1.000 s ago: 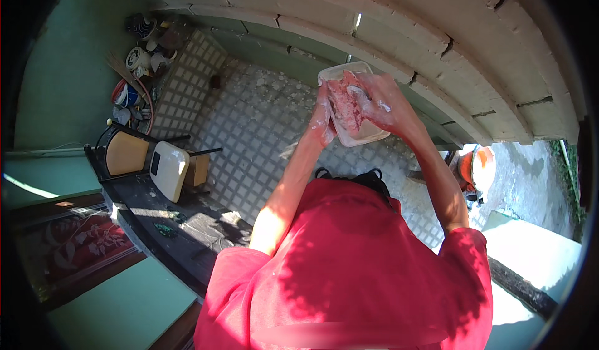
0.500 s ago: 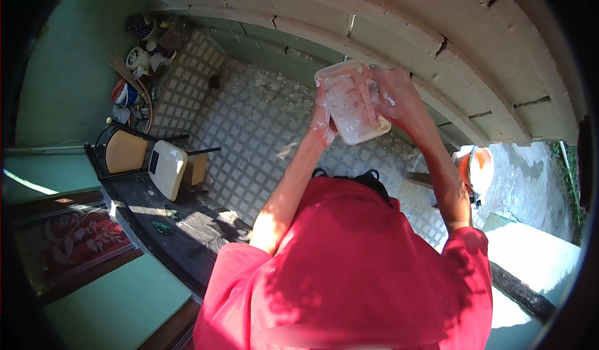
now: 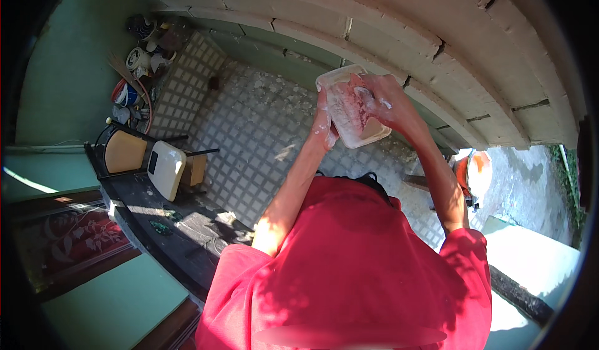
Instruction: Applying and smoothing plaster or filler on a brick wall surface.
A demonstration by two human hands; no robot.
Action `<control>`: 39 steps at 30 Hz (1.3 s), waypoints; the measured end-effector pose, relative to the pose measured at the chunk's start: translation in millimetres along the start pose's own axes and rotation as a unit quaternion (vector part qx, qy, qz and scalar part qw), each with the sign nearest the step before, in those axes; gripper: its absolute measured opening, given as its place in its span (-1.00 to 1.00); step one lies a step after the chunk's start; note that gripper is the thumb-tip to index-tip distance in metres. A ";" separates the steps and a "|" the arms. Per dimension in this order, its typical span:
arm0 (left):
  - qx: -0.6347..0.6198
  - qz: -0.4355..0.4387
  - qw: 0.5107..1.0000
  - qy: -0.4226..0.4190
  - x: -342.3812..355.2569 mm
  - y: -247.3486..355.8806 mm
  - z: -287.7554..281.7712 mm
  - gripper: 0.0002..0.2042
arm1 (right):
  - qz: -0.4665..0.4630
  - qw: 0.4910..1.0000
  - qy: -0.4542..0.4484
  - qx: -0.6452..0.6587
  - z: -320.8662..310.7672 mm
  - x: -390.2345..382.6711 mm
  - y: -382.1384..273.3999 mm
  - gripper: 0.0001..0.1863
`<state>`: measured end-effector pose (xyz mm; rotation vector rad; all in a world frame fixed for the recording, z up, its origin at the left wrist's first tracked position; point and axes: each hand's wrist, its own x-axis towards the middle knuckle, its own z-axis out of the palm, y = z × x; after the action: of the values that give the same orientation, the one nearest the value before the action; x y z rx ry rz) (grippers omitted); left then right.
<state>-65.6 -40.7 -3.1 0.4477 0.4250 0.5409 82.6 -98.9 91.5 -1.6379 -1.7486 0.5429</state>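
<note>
A shallow rectangular plastic tray [image 3: 365, 136], pale and smeared, is tilted in front of me. My left hand [image 3: 324, 119] is closed round its left side, white residue on the skin. Inside lies pink, lumpy material [image 3: 352, 109], too indistinct to name. Over the tray's right half, my right hand [image 3: 384, 100] has bent fingers pressed onto the pink material, with white smears on the knuckles and thumb. Whether those fingers also grip anything else is hidden. Both forearms reach up from my red shirt.
A patterned tile floor [image 3: 243, 144] lies below, beside a block wall [image 3: 399, 31]. At left are stacked buckets and hoses [image 3: 131, 88], chairs [image 3: 125, 153] and a black counter [image 3: 156, 225]. An orange-and-white container [image 3: 477, 175] stands at right.
Half a second ago my right hand was at the tray's right edge, exposing more interior. Now it is back over the middle on the pink material. My left hand has barely moved.
</note>
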 end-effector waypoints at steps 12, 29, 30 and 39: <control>0.035 0.011 0.995 0.097 -9.4 18.9 -10.9 -0.19 | -0.063 0.964 -0.011 -0.258 83.1 0.1 -14.1 -0.66; 0.029 -0.027 0.999 0.011 -28.0 67.6 -42.7 -0.10 | 0.038 0.997 -0.060 -0.021 15.4 29.1 -43.6 -0.68; 0.029 -0.026 0.999 0.011 -28.6 69.8 -43.4 -0.10 | 0.037 0.997 -0.060 -0.021 12.0 30.5 -49.9 -0.68; 0.034 -0.059 0.998 0.002 -33.4 86.1 -45.8 -0.13 | -0.117 0.978 -0.048 -0.166 -2.5 26.3 -71.6 -0.66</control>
<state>-147.8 19.6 11.9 0.4847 0.4713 0.4146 34.4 -82.4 148.3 -1.6130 -2.1602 0.2295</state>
